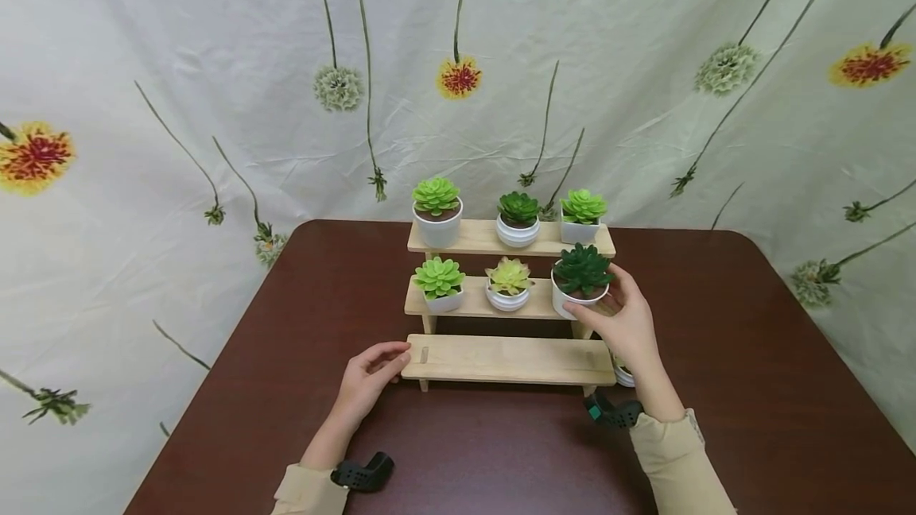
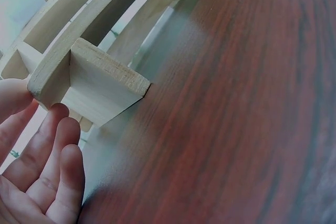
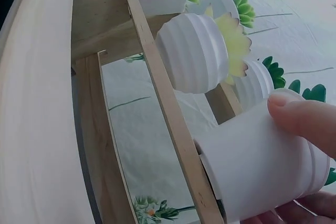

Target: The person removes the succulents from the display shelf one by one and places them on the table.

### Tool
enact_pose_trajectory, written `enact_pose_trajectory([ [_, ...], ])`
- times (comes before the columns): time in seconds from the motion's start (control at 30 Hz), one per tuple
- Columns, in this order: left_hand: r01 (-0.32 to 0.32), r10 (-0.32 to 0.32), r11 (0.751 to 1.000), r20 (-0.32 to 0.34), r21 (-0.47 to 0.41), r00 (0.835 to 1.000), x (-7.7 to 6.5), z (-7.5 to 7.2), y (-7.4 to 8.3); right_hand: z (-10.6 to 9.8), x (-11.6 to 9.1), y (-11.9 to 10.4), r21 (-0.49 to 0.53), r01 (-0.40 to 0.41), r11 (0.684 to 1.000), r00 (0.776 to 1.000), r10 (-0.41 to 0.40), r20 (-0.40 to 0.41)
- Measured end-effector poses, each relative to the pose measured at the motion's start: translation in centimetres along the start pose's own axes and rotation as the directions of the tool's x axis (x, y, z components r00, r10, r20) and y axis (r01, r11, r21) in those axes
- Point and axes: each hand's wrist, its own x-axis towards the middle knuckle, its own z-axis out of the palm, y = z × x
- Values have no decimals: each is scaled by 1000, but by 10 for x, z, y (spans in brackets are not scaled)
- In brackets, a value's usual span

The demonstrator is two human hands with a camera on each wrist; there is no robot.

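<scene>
A three-step wooden plant stand (image 1: 501,358) holds several potted succulents on its upper two steps. My right hand (image 1: 630,323) grips a dark green succulent in a white pot (image 1: 581,283) at the right end of the middle step. In the right wrist view, the thumb lies along the side of that white pot (image 3: 257,156), whose base is right at the step's edge. Next to it is a yellowish succulent in a ribbed pot (image 1: 508,284). With thumb above and fingers below, my left hand (image 1: 368,376) pinches the left end of the bottom step.
On the top step stand three potted succulents, among them a light green one (image 1: 438,213) at the left. Another small white pot (image 1: 624,376) is partly hidden behind the right wrist. A flowered cloth (image 1: 501,14) hangs behind the dark red table (image 1: 322,284).
</scene>
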Motion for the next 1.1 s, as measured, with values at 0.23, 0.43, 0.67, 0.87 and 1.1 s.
enact_pose_trajectory([
  [0.23, -7, 7, 1000, 8, -3, 1000, 0, -1, -1, -6, 0, 0, -35, -4, 999, 1000, 3, -8],
  [0.43, -17, 17, 1000, 12, 1, 1000, 0, -1, 0, -14, -1, 2, -41, -5, 999, 1000, 4, -27],
  [0.67, -20, 20, 1000, 3, 11, 1000, -1, -1, 0, -25, 3, 8, -37, 17, 999, 998, -19, -67],
  [0.87, -18, 18, 1000, 5, 12, 1000, 0, -1, -1, -39, 33, 94, -1, 105, 994, 985, -104, -137],
  [1.1, -9, 9, 1000, 5, 13, 1000, 0, 0, -1, -55, 56, 155, -29, 111, 993, 969, -114, -221],
])
